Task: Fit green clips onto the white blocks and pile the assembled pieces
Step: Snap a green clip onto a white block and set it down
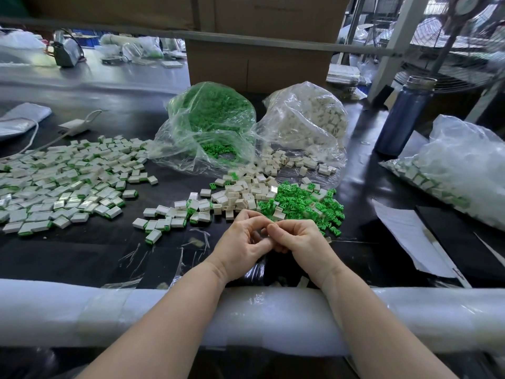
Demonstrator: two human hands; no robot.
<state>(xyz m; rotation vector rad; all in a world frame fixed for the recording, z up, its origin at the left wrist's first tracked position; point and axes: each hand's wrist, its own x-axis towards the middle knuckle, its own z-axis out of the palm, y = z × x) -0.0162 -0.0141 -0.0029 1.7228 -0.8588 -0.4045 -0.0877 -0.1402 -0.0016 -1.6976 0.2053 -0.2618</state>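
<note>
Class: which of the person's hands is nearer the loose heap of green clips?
Right. The right hand sits just below the green clips; the left hand lies further left of them.

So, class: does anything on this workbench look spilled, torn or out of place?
Yes. Loose green plastic clips and plain white plastic blocks have spilled from the two open clear plastic bags onto the black tabletop. Torn clear plastic scraps lie near the left hand.
</note>
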